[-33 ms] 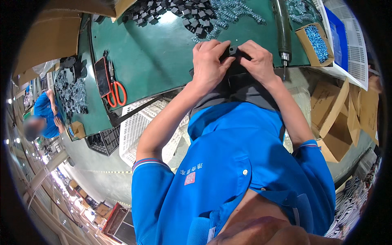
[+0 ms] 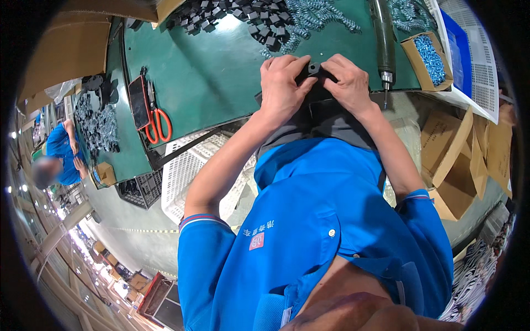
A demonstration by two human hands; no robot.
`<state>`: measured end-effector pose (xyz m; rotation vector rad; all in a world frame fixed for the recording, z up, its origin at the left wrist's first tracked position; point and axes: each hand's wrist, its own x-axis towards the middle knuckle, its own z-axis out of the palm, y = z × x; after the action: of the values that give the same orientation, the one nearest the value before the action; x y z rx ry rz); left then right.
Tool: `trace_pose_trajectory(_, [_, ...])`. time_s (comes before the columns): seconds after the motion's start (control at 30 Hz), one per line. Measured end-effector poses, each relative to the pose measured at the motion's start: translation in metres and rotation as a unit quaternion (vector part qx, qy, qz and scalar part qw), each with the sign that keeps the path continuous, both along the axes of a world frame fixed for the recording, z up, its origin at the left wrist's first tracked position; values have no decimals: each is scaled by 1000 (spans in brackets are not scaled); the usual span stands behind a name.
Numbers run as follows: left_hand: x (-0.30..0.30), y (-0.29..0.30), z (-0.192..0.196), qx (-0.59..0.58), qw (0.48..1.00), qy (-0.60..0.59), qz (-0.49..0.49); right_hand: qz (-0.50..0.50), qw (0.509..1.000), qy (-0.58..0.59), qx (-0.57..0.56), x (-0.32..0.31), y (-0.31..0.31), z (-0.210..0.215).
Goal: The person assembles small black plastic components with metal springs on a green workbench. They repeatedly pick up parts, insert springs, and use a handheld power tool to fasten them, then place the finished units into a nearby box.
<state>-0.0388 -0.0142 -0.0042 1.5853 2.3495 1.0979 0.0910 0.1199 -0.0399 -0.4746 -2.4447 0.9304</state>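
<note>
Pinching one small black plastic part (image 2: 313,70) between both hands at the near edge of the green bench mat (image 2: 221,71), the left hand (image 2: 284,83) and right hand (image 2: 345,80) are closing on it from either side, equally near.

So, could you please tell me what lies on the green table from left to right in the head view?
Scissors → left hand → small black part → right hand → electric screwdriver → box of screws.
</note>
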Motion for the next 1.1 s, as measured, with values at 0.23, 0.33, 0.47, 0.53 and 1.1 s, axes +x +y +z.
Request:
trace_pose_trajectory(0.23, [-2,-3,-1,-98,993,-64,-28,27,998,-16,54,2,-2,-6])
trace_pose_trajectory(0.33, [0,4,5,-152,987,-2,-44,34,994,-39,94,4,1,-3])
trace_pose_trajectory(0.47, [9,9,0,-201,970,130,-31,15,989,-87,120,20,34,43])
trace_pose_trajectory(0.53, [9,17,3,-232,962,142,-33,-142,970,-137,144,28,70,67])
trace_pose_trajectory(1.1, [7,16,-12,-171,982,82,-22,105,892,256,-357,12,72,79])
